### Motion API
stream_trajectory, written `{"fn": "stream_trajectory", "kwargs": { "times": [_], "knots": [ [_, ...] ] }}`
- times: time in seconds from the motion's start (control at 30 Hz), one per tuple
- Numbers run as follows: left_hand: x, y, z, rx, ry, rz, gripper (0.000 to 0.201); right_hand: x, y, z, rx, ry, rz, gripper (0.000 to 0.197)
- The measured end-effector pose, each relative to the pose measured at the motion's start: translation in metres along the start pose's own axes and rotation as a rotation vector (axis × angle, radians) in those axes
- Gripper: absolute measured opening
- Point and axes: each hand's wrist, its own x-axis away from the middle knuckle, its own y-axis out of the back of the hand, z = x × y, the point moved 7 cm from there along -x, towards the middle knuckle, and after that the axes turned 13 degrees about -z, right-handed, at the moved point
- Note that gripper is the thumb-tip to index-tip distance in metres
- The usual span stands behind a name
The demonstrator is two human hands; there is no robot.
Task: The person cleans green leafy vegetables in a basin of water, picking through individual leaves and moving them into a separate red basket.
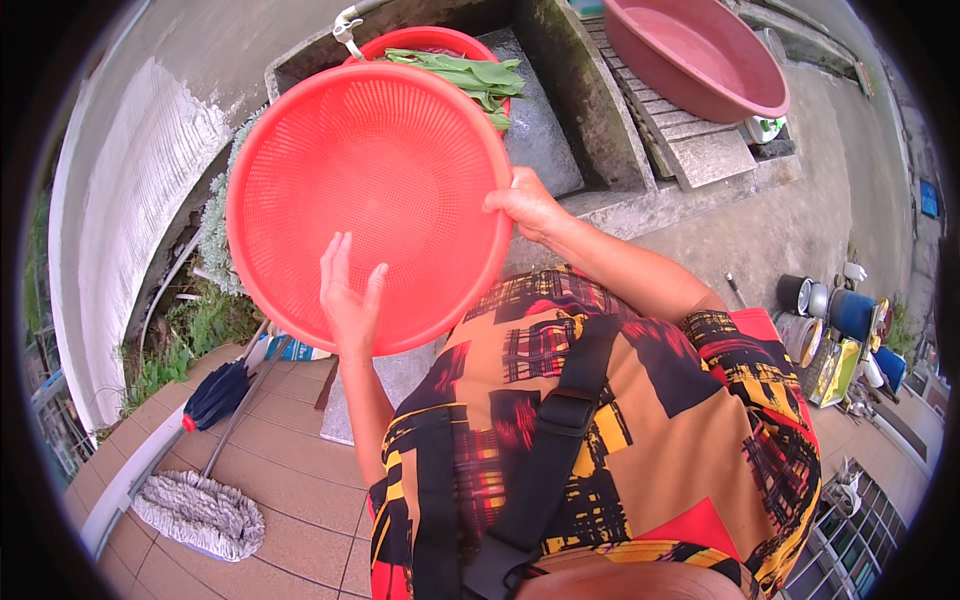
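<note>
A large round red plastic colander (pixel 400 160) is held up in front of me, its inside facing me. My right hand (pixel 530 205) is closed on its right rim, thumb over the edge. My left hand (pixel 350 295) is over the lower part of the bowl with its fingers stretched out and apart; whether the fingertips touch the mesh I cannot tell. Behind the colander, a red basin (pixel 440 40) stands in the concrete sink (pixel 590 100), partly hidden. Long green leaves (pixel 465 75) lie over that basin's edge.
A white tap (pixel 347 32) hangs over the sink's left side. To the right, a large dark red tub (pixel 700 50) rests on a ridged slab (pixel 690 140). A mop (pixel 200 515) and a folded dark blue umbrella (pixel 217 395) are at the lower left. Buckets (pixel 850 312) stand far right.
</note>
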Motion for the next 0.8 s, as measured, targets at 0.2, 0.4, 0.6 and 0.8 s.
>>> {"fn": "stream_trajectory", "kwargs": {
  "times": [0.2,0.4,0.6,0.8],
  "knots": [
    [-0.026,0.017,-0.019,0.233,-0.023,-0.305,0.037,0.019,0.118,0.054,-0.130,0.208,-0.328,0.028],
    [-0.014,-0.049,0.026,0.402,0.302,0.017,0.039,0.051,0.196,0.070,-0.193,0.373,-0.600,0.023],
    [0.014,-0.105,0.039,0.305,0.300,0.374,0.044,0.025,0.183,0.087,-0.279,0.394,-0.687,0.026],
    [0.005,-0.113,0.043,0.183,0.259,0.395,0.044,-0.094,0.143,0.113,-0.376,0.456,-0.650,0.029]
  ]
}}
